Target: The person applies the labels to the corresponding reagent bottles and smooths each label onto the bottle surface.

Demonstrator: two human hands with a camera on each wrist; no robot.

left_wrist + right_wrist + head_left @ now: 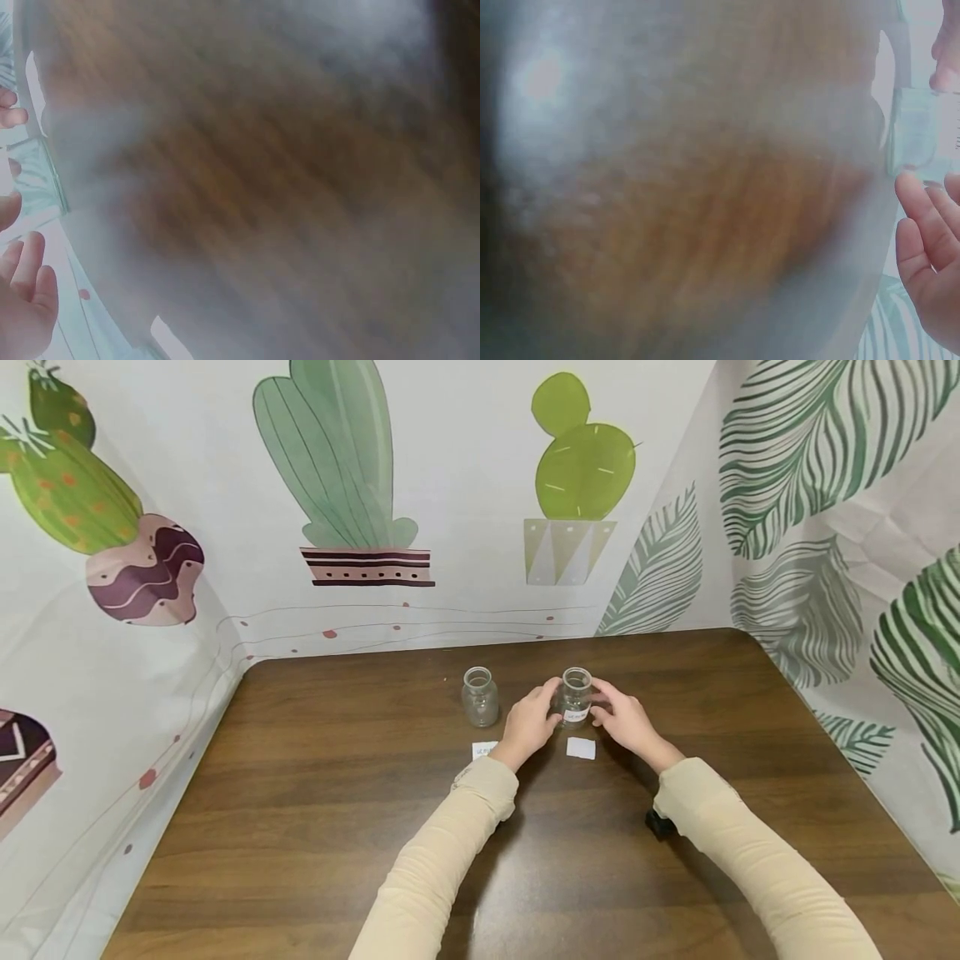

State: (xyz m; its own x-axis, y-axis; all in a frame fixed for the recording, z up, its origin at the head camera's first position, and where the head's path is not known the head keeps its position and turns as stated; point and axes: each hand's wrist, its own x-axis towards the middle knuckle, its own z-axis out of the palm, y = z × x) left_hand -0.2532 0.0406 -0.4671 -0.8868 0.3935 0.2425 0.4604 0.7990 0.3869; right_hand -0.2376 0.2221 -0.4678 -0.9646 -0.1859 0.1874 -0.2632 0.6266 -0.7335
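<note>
A clear glass jar (pixel 576 689) with a white label (pixel 576 716) stands upright on the wooden table, its mouth uncovered. My left hand (pixel 531 720) is at its left side and my right hand (pixel 624 717) at its right, fingers loosely bent and spread. In the wrist views the left hand (pixel 28 307) and right hand (pixel 934 262) show relaxed fingers beside the jar (pixel 919 135); whether they touch the glass is hard to tell. A second clear jar (pixel 480 697) stands to the left, unlabelled on the side I see.
Before the labelled jar lies a blank white paper slip (pixel 581 748). A slip with writing (pixel 483 749) lies before the other jar, partly behind my left wrist. The brown table (pixel 300 827) meets a cactus-printed backdrop (pixel 465 485) at its far edge.
</note>
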